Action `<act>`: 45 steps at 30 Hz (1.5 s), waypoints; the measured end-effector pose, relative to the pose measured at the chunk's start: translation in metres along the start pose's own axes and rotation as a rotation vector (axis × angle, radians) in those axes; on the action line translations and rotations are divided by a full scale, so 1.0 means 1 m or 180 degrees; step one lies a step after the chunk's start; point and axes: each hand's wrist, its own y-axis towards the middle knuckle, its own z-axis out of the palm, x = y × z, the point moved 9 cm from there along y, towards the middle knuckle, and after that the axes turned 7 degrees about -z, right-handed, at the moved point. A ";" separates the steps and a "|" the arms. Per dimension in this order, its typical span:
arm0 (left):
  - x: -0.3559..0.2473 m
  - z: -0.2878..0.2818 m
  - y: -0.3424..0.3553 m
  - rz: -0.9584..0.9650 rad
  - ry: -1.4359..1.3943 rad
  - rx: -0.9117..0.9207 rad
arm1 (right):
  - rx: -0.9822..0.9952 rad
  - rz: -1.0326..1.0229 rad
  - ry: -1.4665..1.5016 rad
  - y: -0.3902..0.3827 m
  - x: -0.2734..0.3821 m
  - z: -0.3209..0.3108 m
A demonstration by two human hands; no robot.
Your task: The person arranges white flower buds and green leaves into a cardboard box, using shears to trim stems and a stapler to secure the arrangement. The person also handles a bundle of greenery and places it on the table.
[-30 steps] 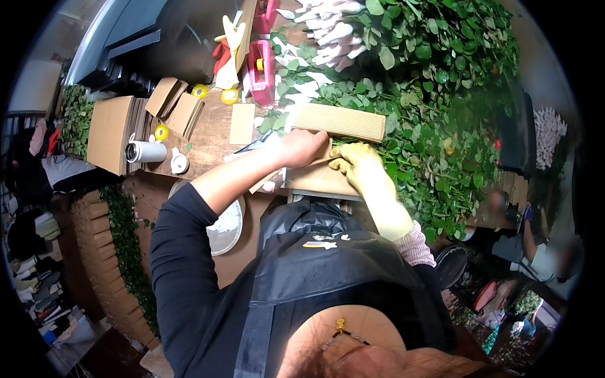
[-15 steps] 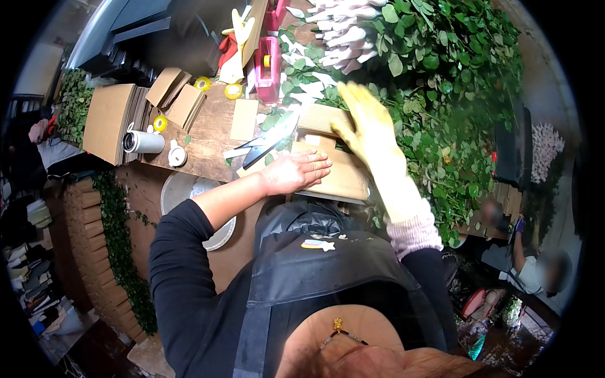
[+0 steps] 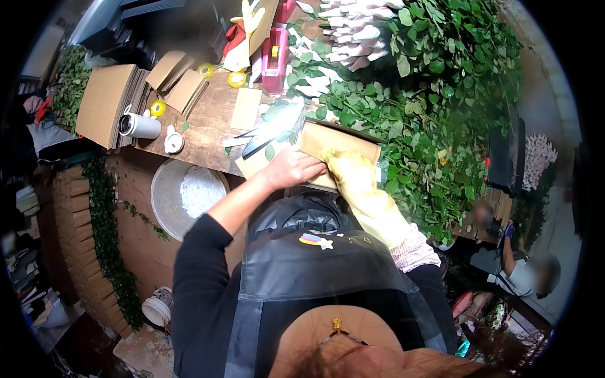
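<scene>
A piece of tan cardboard lies in front of me at the table edge, its top part framed by a dark rim. My left hand, bare, has its fingers curled on the cardboard's lower left part. Close to its right, my right hand in a pale yellow rubber glove grips the cardboard, fingertips bent and partly hidden. Just left lie large scissors, a shiny clear sheet and a small cardboard card.
Cardboard stacks, tape rolls, a white cup and pink dispenser share the wooden table. Leafy stems with white-wrapped heads fill the right. A white tub is below. Another person works at far right.
My gloved right hand reached up over the ridged cardboard, then came down onto the cardboard beside my left hand, which went from flat to curled. The upper cardboard piece now shows a plain face.
</scene>
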 end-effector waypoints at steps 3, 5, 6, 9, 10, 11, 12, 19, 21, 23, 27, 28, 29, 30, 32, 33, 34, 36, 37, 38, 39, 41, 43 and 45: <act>0.020 -0.020 -0.049 -0.1115 0.0352 -0.0627 | 0.0236 0.0295 -0.0292 0.002 0.006 0.011; 0.049 -0.018 -0.084 -0.1884 0.0837 -0.0623 | 0.0347 0.0274 -0.0632 -0.002 0.011 0.020; 0.062 -0.019 -0.093 -0.2254 0.1279 -0.0454 | 0.0156 0.0118 -0.0816 -0.008 0.019 0.018; 0.105 -0.003 -0.129 -0.2777 0.1658 0.0276 | -0.0218 -0.0223 -0.1140 -0.018 0.035 0.008; 0.119 0.005 -0.134 -0.2848 0.1617 0.0541 | -0.0314 -0.0317 -0.1219 -0.019 0.039 0.003; 0.135 0.014 -0.139 -0.2936 0.1678 0.0889 | -0.0399 -0.0367 -0.1174 -0.019 0.039 0.002; 0.150 0.020 -0.140 -0.3013 0.1735 0.1240 | -0.0489 -0.0413 -0.1127 -0.020 0.038 0.004; 0.170 0.016 -0.112 -0.2987 0.1073 0.2074 | -0.0142 -0.0301 -0.1090 -0.019 0.034 0.008; 0.158 0.009 -0.111 -0.3473 0.0674 0.1797 | -0.0157 -0.0271 -0.1057 -0.020 0.032 0.009; 0.135 -0.009 -0.106 -0.4228 -0.0580 0.1790 | -0.0086 -0.0194 -0.1068 -0.019 0.032 0.010; 0.100 -0.012 -0.105 -0.4102 -0.1608 0.1751 | 0.0099 -0.0111 -0.1147 -0.016 0.032 0.013; 0.095 -0.014 -0.100 -0.3962 -0.1583 0.1871 | 0.0103 -0.0101 -0.1152 -0.017 0.031 0.014; 0.090 -0.017 -0.094 -0.3820 -0.1559 0.1991 | 0.0037 -0.0136 -0.1160 -0.018 0.030 0.015; 0.087 -0.019 -0.091 -0.3803 -0.1561 0.2228 | -0.0032 -0.0162 -0.1175 -0.019 0.029 0.017; 0.080 -0.030 -0.080 -0.3643 -0.1322 0.2490 | -0.0136 -0.0220 -0.1213 -0.019 0.029 0.016; 0.077 -0.033 -0.079 -0.3571 -0.1195 0.2612 | -0.0174 -0.0253 -0.1237 -0.018 0.031 0.013; 0.077 -0.031 -0.080 -0.3494 -0.0970 0.2702 | -0.0212 -0.0284 -0.1261 -0.017 0.033 0.011; 0.078 -0.024 -0.081 -0.3315 -0.0528 0.2882 | -0.0071 -0.0218 -0.1148 -0.016 0.031 0.014; 0.081 -0.023 -0.080 -0.3225 -0.0328 0.2909 | 0.0000 -0.0177 -0.1094 -0.016 0.030 0.014; 0.085 -0.022 -0.079 -0.3135 -0.0128 0.2933 | 0.0071 -0.0135 -0.1038 -0.015 0.030 0.014; 0.087 -0.021 -0.078 -0.3041 0.0067 0.2957 | 0.0145 -0.0091 -0.0981 -0.014 0.030 0.011; 0.084 -0.022 -0.078 -0.3095 -0.0307 0.2762 | 0.0251 -0.0023 -0.0915 -0.013 0.029 0.011; 0.083 -0.028 -0.087 -0.2982 -0.1012 0.2170 | 0.0334 0.0019 -0.0900 -0.013 0.028 0.012; 0.089 -0.039 -0.097 -0.2844 -0.0685 0.1983 | 0.0293 -0.0013 -0.0974 -0.014 0.030 0.010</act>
